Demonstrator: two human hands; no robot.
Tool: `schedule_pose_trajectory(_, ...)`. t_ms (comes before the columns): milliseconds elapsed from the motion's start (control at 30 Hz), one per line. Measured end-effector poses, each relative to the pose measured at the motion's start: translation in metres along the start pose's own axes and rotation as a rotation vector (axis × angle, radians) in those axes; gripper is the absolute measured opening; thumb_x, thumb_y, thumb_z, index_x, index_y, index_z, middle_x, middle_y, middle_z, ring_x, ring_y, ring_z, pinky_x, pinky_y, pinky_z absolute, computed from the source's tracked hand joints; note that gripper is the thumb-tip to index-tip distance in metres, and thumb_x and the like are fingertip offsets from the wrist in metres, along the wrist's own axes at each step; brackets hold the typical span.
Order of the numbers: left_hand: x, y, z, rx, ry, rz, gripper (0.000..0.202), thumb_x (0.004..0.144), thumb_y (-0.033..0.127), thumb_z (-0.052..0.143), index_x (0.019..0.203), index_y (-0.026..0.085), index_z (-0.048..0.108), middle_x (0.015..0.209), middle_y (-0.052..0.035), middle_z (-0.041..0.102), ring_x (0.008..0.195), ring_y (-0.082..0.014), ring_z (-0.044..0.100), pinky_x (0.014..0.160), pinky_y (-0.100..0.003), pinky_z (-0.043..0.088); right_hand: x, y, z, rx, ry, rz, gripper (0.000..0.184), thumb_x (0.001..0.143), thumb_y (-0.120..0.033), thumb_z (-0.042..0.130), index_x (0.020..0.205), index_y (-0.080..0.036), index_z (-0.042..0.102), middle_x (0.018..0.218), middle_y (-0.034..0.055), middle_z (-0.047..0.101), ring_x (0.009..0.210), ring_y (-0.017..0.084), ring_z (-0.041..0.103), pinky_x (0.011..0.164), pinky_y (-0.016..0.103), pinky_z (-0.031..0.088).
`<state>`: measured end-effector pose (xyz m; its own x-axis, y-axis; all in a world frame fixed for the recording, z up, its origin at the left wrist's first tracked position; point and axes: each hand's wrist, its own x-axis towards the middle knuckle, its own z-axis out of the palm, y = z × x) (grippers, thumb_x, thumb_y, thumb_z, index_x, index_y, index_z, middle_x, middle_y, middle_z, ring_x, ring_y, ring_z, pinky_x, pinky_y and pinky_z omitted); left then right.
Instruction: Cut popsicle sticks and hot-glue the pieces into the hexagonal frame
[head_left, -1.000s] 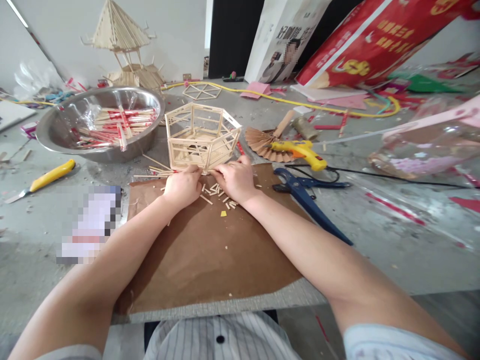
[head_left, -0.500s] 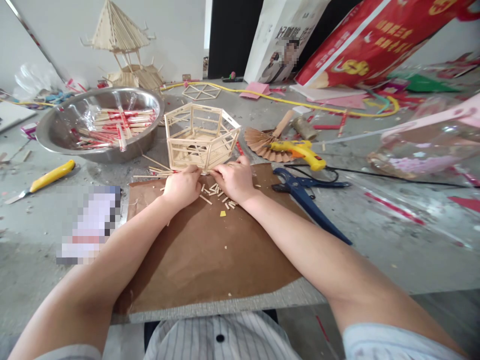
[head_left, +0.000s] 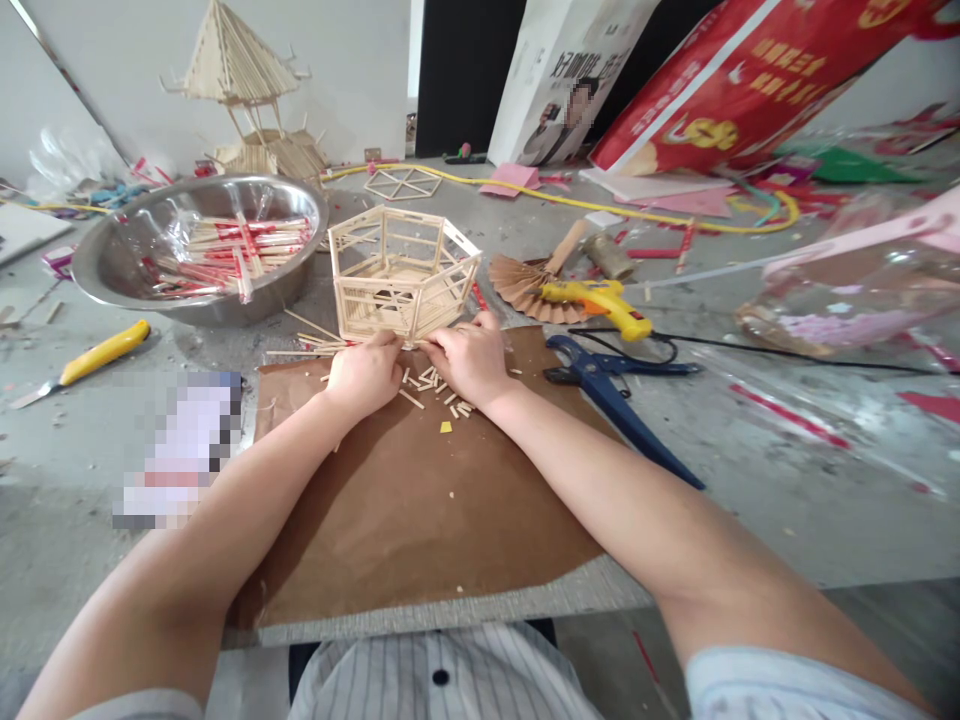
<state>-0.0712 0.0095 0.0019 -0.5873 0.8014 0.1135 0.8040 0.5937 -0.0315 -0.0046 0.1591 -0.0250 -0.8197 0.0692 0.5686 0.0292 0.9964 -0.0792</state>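
Observation:
A hexagonal frame of thin wooden sticks (head_left: 403, 270) stands at the far edge of a brown paper sheet (head_left: 405, 510). My left hand (head_left: 365, 375) and my right hand (head_left: 470, 358) rest side by side at the frame's near bottom edge. Both have their fingers curled and pinched against the lower rail; what they pinch is too small to make out. Short cut stick pieces (head_left: 435, 385) lie scattered on the paper between and under the hands.
A steel bowl (head_left: 112, 262) holding red-wrapped chopsticks sits at the left. A yellow-handled knife (head_left: 90, 358) lies near it. A yellow glue gun (head_left: 596, 300), blue cutters (head_left: 615, 395) and a paper fan (head_left: 517, 280) lie at the right. A stick pagoda (head_left: 244, 90) stands behind.

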Motion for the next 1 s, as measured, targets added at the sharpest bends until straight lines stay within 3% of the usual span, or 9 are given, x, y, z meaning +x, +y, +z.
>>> schedule_pose_trajectory(1000, 0.0005, -0.0003, -0.0001, 0.017, 0.018, 0.001, 0.037, 0.079, 0.022, 0.035, 0.111, 0.020, 0.053, 0.114, -0.0041, 0.057, 0.089, -0.0207, 0.061, 0.065, -0.031, 0.048, 0.0003, -0.0006, 0.0000, 0.004, -0.004, 0.000, 0.039, 0.088, -0.038, 0.037, 0.070, -0.018, 0.064, 0.057, 0.0022, 0.062, 0.058, 0.014, 0.052, 0.071, 0.031, 0.020)
